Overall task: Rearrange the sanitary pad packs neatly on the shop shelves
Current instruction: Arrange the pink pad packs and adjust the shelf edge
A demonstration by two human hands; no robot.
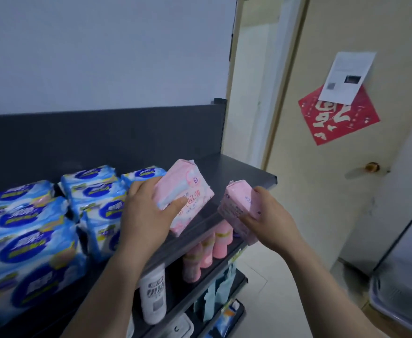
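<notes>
My left hand grips a flat pink pad pack, tilted, just above the dark top shelf. My right hand holds a second, smaller pink pad pack off the shelf's front right corner. Several blue-and-white pad packs lie stacked in rows on the left part of the same shelf, right beside my left hand.
The shelf's right end is bare dark metal. Below it stand pink bottles and a white bottle. A cream door with a red paper square and a brass knob stands to the right.
</notes>
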